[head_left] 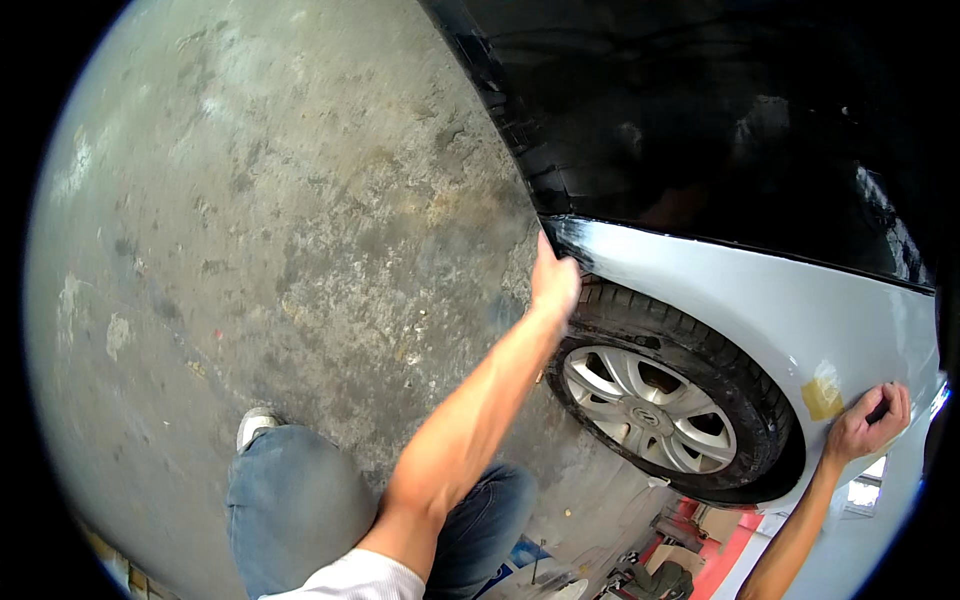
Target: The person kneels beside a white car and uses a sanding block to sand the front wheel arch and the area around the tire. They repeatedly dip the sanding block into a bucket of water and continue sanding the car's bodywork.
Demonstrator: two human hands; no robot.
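My left hand (556, 282) is at the low end of the silver fender (700, 265), in front of the tire (690, 320). One finger or thumb points along the fender's edge; the other fingers are curled and partly hidden, and what they hold, if anything, does not show. A dark smudged patch (578, 236) marks the paint beside this hand. Against the fender past the wheel arch rests my right hand (866, 424), its fingers bent around a dark spot that I cannot make out. Close to it, a yellowish square patch (822, 397) sits on the panel.
The glossy black car panel (690, 120) borders the fender along a seam. Below the arch stands the silver alloy wheel (650, 410). Stained concrete floor (300, 230) lies to the left. My bent knee (300, 500) is low in view, with red and dark clutter (665, 575) beyond the wheel.
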